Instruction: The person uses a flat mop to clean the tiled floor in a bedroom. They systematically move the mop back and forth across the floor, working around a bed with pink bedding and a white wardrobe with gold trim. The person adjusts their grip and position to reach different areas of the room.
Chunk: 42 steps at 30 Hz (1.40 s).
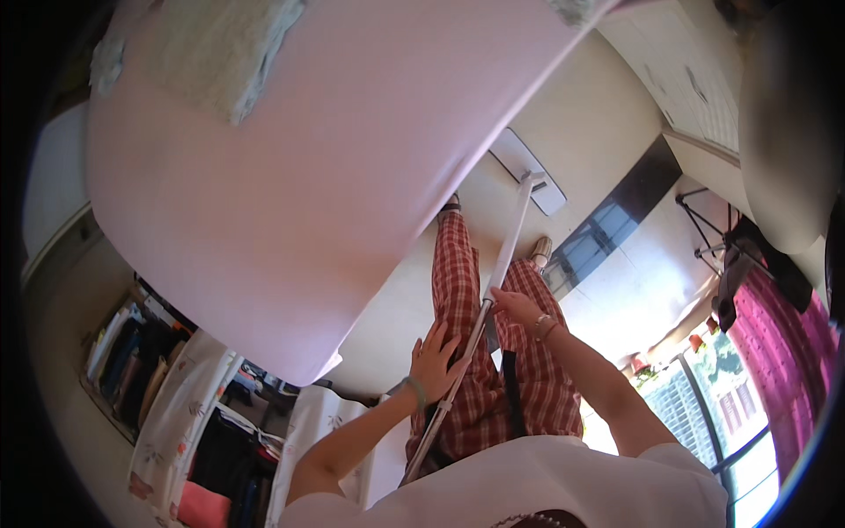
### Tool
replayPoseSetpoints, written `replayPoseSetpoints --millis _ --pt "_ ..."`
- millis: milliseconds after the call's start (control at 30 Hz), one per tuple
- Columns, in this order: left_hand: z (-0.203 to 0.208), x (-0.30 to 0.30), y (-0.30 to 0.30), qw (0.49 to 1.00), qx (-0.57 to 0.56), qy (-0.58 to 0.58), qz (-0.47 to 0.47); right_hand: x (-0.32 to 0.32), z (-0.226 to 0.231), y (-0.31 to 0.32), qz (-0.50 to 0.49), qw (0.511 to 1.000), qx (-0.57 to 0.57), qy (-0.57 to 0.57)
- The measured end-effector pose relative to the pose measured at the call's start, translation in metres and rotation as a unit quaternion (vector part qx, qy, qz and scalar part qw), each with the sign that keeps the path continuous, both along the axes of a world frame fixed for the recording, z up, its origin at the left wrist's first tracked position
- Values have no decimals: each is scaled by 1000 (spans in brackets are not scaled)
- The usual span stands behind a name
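A flat mop runs diagonally across my body, its long pale handle (516, 224) ending in a flat rectangular mop head (506, 151) on the floor beside the bed. My right hand (517, 308) is closed around the handle at about knee height, near a joint where the thinner metal part of the pole begins. My left hand (433, 363) lies lower down, fingers stretched out and spread, beside the upper part of the pole and over my plaid trouser leg (456, 290). Whether its palm touches the pole is hidden.
A bed with a pink sheet (264, 194) fills the left side. Shelves of folded clothes (229, 449) stand behind a pale curtain (167, 431) at lower left. White cabinets (682, 70) are at upper right; a black-legged stand (704, 229) and a pink curtain (775, 352) are at right.
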<state>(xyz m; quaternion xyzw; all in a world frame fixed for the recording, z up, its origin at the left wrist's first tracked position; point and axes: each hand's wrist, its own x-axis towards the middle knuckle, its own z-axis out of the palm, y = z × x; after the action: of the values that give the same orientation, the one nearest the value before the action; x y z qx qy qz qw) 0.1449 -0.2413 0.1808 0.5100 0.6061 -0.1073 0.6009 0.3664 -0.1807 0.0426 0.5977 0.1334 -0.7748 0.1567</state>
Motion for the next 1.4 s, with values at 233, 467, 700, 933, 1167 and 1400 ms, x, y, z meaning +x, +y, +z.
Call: replayPoseSetpoints --millis 233,467,700,933,1167,1400 --pt "98 39 -34 992 -98 69 -38 -41 24 -79 -278 951 67 -114" --pt "149 108 -75 998 -3 32 -54 11 95 -85 -334 923 80 -173" --pt "99 208 -23 996 -15 -84 33 121 20 -65 -371 872 201 -247" --pt "44 290 39 790 -480 -252 286 254 -19 26 -363 854 234 -290" --pt "14 336 36 608 -561 -390 404 340 -54 68 -345 858 213 -315" --pt "21 330 -11 368 -605 -415 572 328 -76 46 -374 858 140 -322"
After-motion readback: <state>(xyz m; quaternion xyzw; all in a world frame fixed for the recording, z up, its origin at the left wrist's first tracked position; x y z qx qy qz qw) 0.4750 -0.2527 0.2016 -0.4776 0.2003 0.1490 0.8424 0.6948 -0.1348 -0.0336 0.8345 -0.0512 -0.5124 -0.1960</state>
